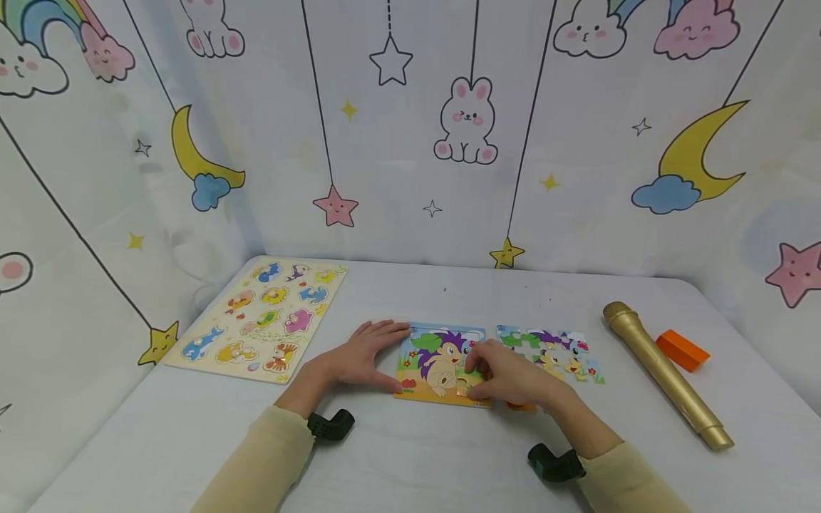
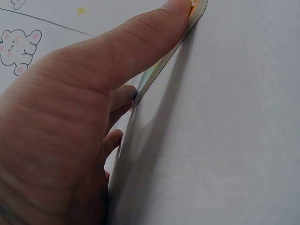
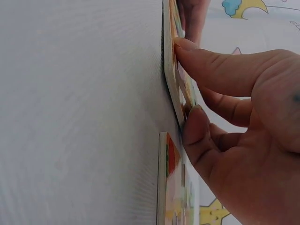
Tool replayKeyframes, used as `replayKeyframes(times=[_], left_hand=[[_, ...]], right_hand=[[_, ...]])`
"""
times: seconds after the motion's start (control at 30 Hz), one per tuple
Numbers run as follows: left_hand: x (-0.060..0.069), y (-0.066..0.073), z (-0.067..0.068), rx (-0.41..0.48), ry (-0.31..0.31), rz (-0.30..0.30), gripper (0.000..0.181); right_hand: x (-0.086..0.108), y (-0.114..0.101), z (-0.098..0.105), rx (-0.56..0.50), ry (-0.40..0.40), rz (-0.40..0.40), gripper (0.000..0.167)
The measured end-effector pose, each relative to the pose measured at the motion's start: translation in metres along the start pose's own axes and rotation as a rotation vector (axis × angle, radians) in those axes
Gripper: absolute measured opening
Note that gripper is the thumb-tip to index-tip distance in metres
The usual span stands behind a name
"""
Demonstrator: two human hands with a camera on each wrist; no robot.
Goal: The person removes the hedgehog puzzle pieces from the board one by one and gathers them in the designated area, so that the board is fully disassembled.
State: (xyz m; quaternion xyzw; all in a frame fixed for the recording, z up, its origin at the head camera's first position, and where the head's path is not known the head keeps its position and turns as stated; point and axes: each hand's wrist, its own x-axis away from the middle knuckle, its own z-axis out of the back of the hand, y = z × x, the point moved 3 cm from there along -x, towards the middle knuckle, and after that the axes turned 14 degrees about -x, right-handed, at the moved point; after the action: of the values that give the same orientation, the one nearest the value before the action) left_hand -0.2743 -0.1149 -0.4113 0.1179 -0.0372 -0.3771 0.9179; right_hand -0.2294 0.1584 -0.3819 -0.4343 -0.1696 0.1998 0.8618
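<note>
A small jigsaw board [image 1: 417, 394] with a purple-spined hedgehog picture lies at the table's middle. My left hand [image 1: 362, 356] rests along its left side, fingers spread at the top corner and thumb touching the lower corner. At the lower right of the picture, my right hand [image 1: 516, 374] pinches a jigsaw piece [image 3: 188, 89] between thumb and fingers. In the right wrist view that piece looks slightly tilted against the board, and the fingers partly hide it. Just to the right lies a second jigsaw [image 1: 571, 349] with a similar picture, partly behind the right hand.
A large cream animal puzzle board [image 1: 221, 367] lies at the back left. On the right are a gold microphone-shaped stick [image 1: 667, 374] and an orange block [image 1: 683, 350]. A patterned white curtain [image 1: 398, 157] hangs behind the white table [image 1: 410, 463].
</note>
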Motion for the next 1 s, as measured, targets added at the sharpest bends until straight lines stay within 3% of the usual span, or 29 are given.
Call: replayKeyframes(times=[0.23, 0.47, 0.63, 1.0], left_hand=[[0.000, -0.001, -0.001, 0.003, -0.001, 0.005, 0.095], [0.000, 0.000, 0.000, 0.010, 0.008, 0.004, 0.096], [0.000, 0.000, 0.000, 0.011, 0.004, 0.007, 0.096], [0.000, 0.001, 0.001, 0.014, -0.006, 0.011, 0.096]], right_hand=[[0.000, 0.001, 0.003, -0.054, 0.010, 0.011, 0.042], [0.001, 0.001, 0.006, -0.105, 0.017, -0.019, 0.032], [0.003, -0.001, 0.008, -0.141, 0.010, -0.019, 0.033], [0.004, -0.001, 0.011, -0.139, -0.023, 0.029, 0.025]])
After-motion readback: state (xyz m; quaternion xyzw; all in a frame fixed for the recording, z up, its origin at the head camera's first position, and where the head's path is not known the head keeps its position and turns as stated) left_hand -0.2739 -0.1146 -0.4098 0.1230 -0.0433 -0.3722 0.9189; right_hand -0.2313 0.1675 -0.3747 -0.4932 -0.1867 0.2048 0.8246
